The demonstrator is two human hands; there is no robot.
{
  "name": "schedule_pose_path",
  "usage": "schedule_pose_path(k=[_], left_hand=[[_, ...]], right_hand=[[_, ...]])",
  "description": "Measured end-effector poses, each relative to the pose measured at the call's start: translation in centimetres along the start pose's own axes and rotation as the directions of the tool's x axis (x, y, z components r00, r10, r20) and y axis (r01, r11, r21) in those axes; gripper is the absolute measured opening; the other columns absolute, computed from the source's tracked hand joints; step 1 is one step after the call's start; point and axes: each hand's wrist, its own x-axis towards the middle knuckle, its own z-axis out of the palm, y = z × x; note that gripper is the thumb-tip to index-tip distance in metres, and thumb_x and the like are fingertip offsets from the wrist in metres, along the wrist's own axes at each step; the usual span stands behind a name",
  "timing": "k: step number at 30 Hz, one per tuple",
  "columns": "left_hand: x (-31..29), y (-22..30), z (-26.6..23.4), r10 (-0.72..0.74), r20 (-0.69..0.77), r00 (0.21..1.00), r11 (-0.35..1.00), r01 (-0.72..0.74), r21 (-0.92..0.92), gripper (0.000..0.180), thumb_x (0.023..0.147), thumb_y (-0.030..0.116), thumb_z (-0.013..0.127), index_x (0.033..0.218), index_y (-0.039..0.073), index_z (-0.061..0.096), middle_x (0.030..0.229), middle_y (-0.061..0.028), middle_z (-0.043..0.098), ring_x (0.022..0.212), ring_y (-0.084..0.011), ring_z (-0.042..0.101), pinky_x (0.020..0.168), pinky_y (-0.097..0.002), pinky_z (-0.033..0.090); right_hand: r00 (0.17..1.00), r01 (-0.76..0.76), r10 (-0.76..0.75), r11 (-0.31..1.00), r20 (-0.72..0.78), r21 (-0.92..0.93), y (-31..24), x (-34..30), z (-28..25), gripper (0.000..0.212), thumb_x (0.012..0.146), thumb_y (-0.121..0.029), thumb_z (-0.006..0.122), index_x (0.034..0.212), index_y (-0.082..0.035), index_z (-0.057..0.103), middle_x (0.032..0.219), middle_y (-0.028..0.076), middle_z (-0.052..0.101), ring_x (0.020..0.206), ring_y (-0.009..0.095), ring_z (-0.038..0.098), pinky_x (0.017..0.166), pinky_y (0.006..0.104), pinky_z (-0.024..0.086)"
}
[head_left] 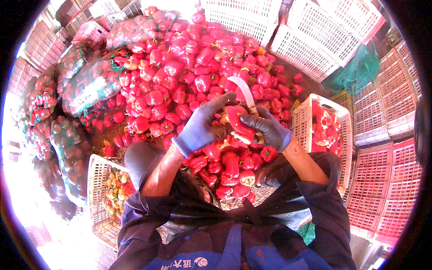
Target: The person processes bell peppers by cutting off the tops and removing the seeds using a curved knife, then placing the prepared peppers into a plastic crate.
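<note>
My right hand (270, 129), in a dark-palmed blue glove, is closed around a knife with a curved blade (243, 91) that points up and to the left. Its thumb presses on a cut red bell pepper (240, 122), whose pale inner flesh shows at the lower edge. Close by on the left, my left hand (201, 127) wears a matching glove. Its thumb and index finger are spread, with bits of pepper visible in the gap; the other fingers are partly hidden. Beneath both hands lies a big heap of whole red bell peppers (175, 90).
By my right knee stands a white crate (308, 118) holding red pepper pieces. Another crate (96, 189), by my left leg, holds yellowish-green and red scraps. Filled mesh sacks (92, 83) lie at left. Stacked crates (310, 45) line the back and right, with green netting (360, 67) beside them.
</note>
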Motion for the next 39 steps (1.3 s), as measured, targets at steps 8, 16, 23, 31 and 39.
schedule_pose_path(k=[8,16,23,31,39], left_hand=[[-0.7,0.1,1.4,-0.029,-0.328,0.944,0.994,0.062,0.089,0.053,0.077,0.003,0.081,0.127,0.003,0.063,0.109,-0.0116,0.073,0.096,-0.0177,0.072,0.081,-0.0321,0.057],[3.2,1.4,-2.4,-0.382,-0.502,0.776,0.728,-0.081,-0.68,0.022,0.093,0.003,0.072,0.114,0.008,0.066,0.093,-0.0049,0.069,0.084,-0.018,0.07,0.074,-0.0313,0.059],[-9.6,5.4,-17.6,-0.171,-0.715,0.678,0.975,0.219,-0.025,0.038,0.094,0.002,0.064,0.132,0.005,0.06,0.128,-0.0119,0.063,0.112,-0.0213,0.062,0.094,-0.0354,0.052],[-21.4,1.5,-24.0,-0.121,-0.823,0.555,0.765,0.581,0.279,0.036,0.094,0.003,0.067,0.129,0.001,0.062,0.123,-0.0107,0.066,0.11,-0.0197,0.061,0.095,-0.0353,0.051],[-14.1,6.5,-20.6,-0.058,-0.688,0.724,0.831,0.417,0.369,0.037,0.095,0.004,0.069,0.129,-0.005,0.063,0.125,-0.0125,0.068,0.113,-0.0202,0.062,0.1,-0.0358,0.049]], right_hand=[[0.974,0.227,-0.227,0.972,-0.004,0.058,0.2,1.6,0.6,0.042,0.095,-0.019,0.074,0.132,-0.002,0.062,0.115,0.007,0.071,0.1,0.014,0.07,0.084,0.0271,0.058],[0.914,0.402,-0.397,0.914,-0.087,0.05,-2.6,-1.3,1.9,0.041,0.096,-0.014,0.071,0.132,0.0,0.059,0.111,0.003,0.071,0.094,0.012,0.071,0.079,0.026,0.059],[0.707,0.499,-0.523,0.846,-0.477,-0.187,-10.6,-11.3,-7.6,0.04,0.089,-0.028,0.082,0.119,-0.006,0.067,0.083,0.0,0.066,0.076,0.007,0.064,0.059,0.0236,0.05],[0.179,-0.244,-0.918,0.308,-0.355,-0.92,-7.4,-26.8,-25.7,0.051,0.086,-0.039,0.08,0.118,-0.002,0.067,0.09,0.022,0.071,0.084,0.032,0.071,0.077,0.0439,0.055],[0.296,-0.384,-0.536,0.691,-0.791,-0.612,8.5,-18.4,-35.3,0.072,0.08,-0.054,0.083,0.13,-0.005,0.067,0.11,0.02,0.075,0.101,0.029,0.073,0.087,0.0424,0.056]])
